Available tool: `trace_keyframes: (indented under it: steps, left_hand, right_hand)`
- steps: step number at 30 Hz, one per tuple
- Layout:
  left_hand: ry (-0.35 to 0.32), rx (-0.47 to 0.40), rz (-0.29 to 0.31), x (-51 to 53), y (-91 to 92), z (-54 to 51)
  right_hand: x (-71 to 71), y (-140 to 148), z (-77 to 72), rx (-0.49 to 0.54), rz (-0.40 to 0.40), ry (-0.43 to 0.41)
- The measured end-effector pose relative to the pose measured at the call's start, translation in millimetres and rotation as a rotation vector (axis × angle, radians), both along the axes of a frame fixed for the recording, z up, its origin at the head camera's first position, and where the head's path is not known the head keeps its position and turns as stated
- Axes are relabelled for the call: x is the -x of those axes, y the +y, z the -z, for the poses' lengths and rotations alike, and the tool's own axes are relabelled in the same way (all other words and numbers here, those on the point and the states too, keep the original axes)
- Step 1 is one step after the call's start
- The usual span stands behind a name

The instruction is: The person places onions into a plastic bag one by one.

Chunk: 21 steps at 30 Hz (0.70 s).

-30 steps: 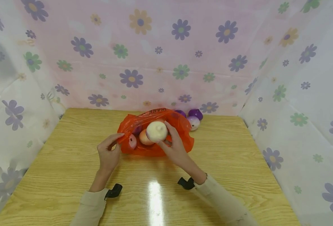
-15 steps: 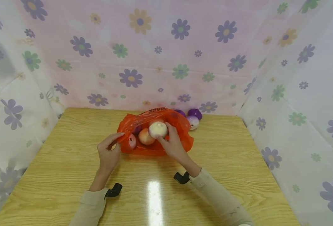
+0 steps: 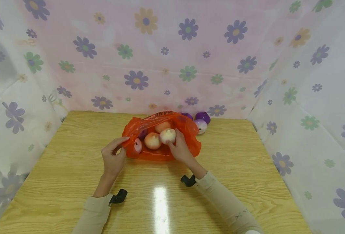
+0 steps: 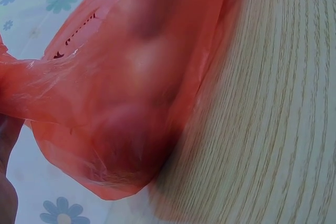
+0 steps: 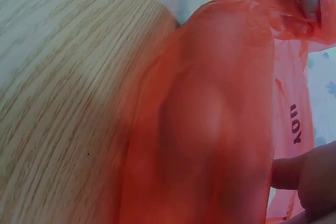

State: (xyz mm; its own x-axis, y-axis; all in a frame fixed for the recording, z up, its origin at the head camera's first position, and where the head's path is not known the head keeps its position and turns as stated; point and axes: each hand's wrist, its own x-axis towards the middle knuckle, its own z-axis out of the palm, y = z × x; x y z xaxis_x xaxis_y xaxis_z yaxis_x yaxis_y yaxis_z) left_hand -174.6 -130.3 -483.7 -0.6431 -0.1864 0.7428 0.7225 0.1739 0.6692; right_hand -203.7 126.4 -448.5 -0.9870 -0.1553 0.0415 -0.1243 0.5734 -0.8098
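Holding the white bulb point(image 3: 168, 134) inside the mouth of the red bag point(image 3: 194, 144), the right hand point(image 3: 182, 151) is spreading its grip about as wide as the bulb: the thumb is pressing the near face while a finger is bending along the right side. The left hand point(image 3: 113, 157) is pinching the bag's left edge, its grip closing down to the gathered film.

An orange bulb point(image 3: 152, 141) is lying just left of the white bulb, and a second orange bulb point(image 3: 162, 126) is lying behind both. A pink bulb point(image 3: 137, 146) and a partly hidden purple bulb point(image 3: 143, 133) are occupying the left end. On the counter point(image 3: 236, 156), a dark bulb point(image 3: 203, 117) and a pale bulb point(image 3: 201, 126) are resting beyond the bag's right side.

Only the head view is showing the contents uncovered. Both wrist views are showing dim rounded shapes through the film; the white bulb is not distinguishable there. The right wrist view is exposing the lettering "YOU" point(image 5: 296, 124), which the head view is not showing.

Compared with one second ago, the white bulb is sitting deeper and farther right, exposing more of both orange bulbs. The left hand is maintaining its position.
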Motion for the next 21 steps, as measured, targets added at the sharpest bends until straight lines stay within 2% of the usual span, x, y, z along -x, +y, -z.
trace_keyframes:
  steps: [8,15,21]
  left_hand:
    - [-0.017,-0.013,0.008,-0.9,-0.4,0.1]
    - [-0.012,-0.01,0.016,-1.0,0.6,-0.9]
    - [-0.01,-0.016,0.016,-1.7,1.9,-2.0]
  right_hand:
    - [6.3,0,6.2,0.046,0.013,0.022]
    - [8.8,2,7.5,-0.028,0.045,0.005]
    - [12.4,3,13.3,-0.042,0.049,-0.009]
